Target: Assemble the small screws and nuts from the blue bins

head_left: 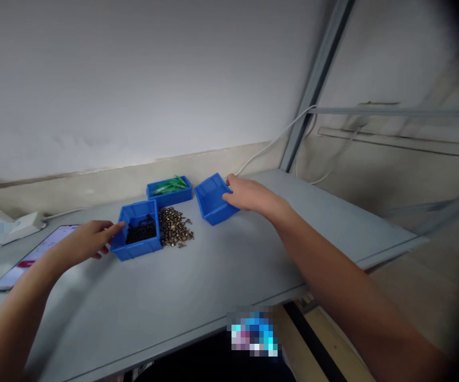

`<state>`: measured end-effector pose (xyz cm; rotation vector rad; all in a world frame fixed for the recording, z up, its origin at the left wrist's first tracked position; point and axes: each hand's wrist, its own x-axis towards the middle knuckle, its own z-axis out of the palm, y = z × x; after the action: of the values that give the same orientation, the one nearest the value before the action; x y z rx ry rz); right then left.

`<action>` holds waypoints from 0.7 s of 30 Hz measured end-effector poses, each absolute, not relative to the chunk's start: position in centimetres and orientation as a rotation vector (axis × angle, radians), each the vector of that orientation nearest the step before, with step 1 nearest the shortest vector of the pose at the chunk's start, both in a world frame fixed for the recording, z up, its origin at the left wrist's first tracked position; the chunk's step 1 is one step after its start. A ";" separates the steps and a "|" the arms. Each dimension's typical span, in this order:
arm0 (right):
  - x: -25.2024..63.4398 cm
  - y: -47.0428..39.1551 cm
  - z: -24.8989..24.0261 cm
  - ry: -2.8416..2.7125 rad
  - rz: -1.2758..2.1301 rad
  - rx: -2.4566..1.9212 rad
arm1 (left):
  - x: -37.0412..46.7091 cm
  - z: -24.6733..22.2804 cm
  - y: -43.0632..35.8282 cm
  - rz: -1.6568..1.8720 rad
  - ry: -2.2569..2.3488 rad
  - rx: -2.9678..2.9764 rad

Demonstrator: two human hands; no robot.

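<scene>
My left hand (pixel 88 239) is at the near left corner of a blue plastic bin (pixel 140 248), thumb over its rim and fingers along the outside. Small black pieces, perhaps screws, lie inside this bin. With my right hand (pixel 251 194) I grip a second blue bin (pixel 213 193) by its right side; it is tilted and nothing shows inside it. Between the two bins a loose pile of small brass-coloured metal parts (pixel 174 227), which look like screws, lies on the table.
Behind the pile stands a third blue bin (pixel 174 199) with green strips (pixel 169 185) in it. A large phone or tablet (pixel 34 258) lies left of my left hand. White power strips (pixel 25 225) are farther left. A white cable (pixel 269 143) runs beside a metal post (pixel 307 101).
</scene>
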<state>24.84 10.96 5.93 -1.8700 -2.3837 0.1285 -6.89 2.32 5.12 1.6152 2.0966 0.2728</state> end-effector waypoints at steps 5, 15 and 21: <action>24.9 11.3 5.7 -2.573 0.377 -1.889 | -6.9 3.6 3.1 0.401 2.015 1.524; 24.7 11.9 4.8 -2.615 0.648 -1.865 | -7.0 3.0 3.3 0.715 1.869 1.420; 24.8 12.1 4.6 -2.667 0.530 -1.840 | -6.3 2.7 3.8 0.871 1.887 1.370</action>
<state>24.85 12.07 4.57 -1.8396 -2.6675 0.5300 -6.27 3.80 2.70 1.3695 1.8869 0.8712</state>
